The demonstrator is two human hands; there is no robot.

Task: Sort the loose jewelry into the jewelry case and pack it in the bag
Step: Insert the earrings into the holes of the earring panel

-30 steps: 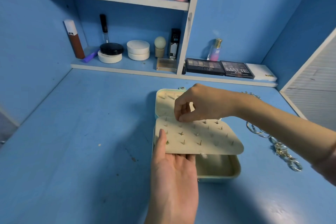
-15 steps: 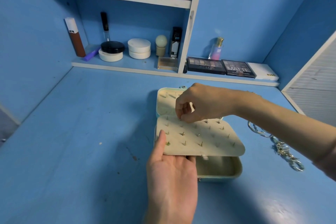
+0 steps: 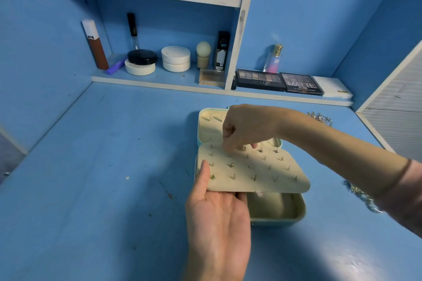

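Observation:
A small teal jewelry case [image 3: 277, 220] with cream lining lies open on the blue table. Its cream earring panel [image 3: 258, 172], dotted with several small studs, is lifted over the lower tray. My left hand [image 3: 219, 219] holds the panel's near-left corner, thumb on top and fingers underneath. My right hand [image 3: 246, 129] reaches in from the right with fingers curled down, pinching something tiny at the panel's far row; the item itself is hidden by the fingertips. Loose silver chain jewelry [image 3: 363, 197] lies on the table right of the case, partly behind my right forearm.
More silver jewelry [image 3: 319, 117] lies near the back right. A low shelf [image 3: 159, 81] behind the table carries cosmetic jars, bottles and eyeshadow palettes [image 3: 260, 80]. A tiny cream speck [image 3: 127, 177] sits on the table at left. A white slatted panel [image 3: 397, 107] borders the right.
My right hand has dipped lower, its fingertips now down on the panel's far row. The left hand and panel stay as they were.

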